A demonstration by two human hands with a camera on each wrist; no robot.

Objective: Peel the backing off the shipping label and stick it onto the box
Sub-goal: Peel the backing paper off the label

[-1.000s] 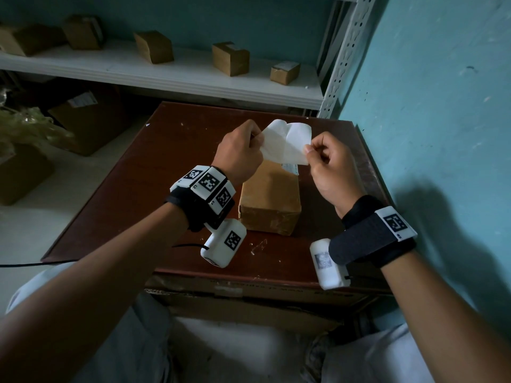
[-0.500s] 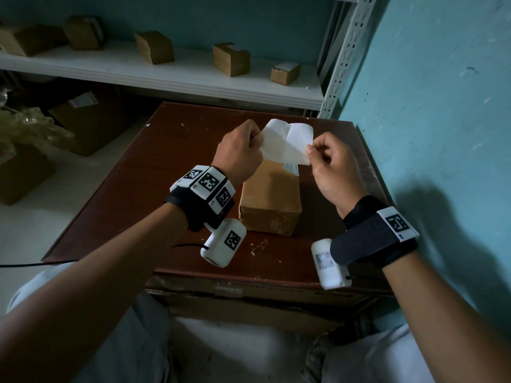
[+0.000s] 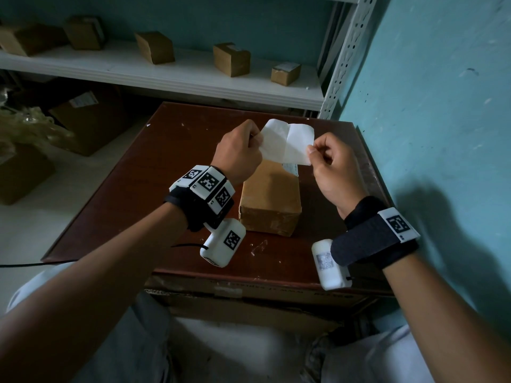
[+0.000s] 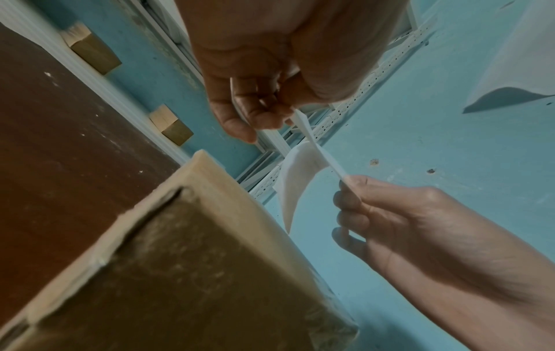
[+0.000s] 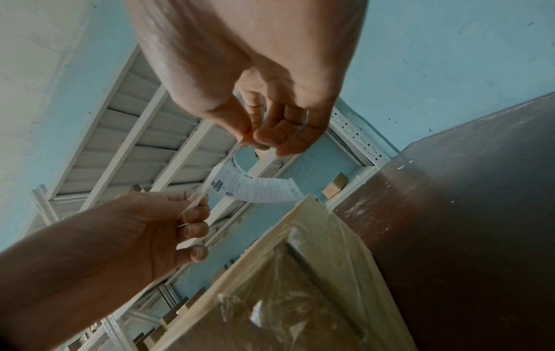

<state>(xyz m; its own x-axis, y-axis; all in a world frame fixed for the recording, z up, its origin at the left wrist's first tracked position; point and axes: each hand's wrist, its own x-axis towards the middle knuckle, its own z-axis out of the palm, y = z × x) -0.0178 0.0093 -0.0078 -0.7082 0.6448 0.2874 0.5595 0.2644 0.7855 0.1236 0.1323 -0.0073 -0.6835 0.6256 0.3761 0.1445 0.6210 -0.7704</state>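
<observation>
Item one: shipping label (image 3: pixel 287 145), white, creased down its middle, which we hold in the air above the far end of the box (image 3: pixel 269 201), clear of its top. The right wrist view shows print and barcodes on its underside (image 5: pixel 255 187); the head view shows only a blank white face. We cannot tell how far the backing has parted from the label.

Item two: our left hand (image 3: pixel 237 156), fingers curled, pinching the label's left edge.

Item three: our right hand (image 3: pixel 331 172), thumb and forefinger pinching the label's right edge, the other fingers curled.

Item four: the box, brown, wrapped in clear film, lying on the dark red table (image 3: pixel 154 172).

Item five: a white shelf (image 3: pixel 171 78) behind the table, carrying several small brown cartons (image 3: pixel 231 59).
</observation>
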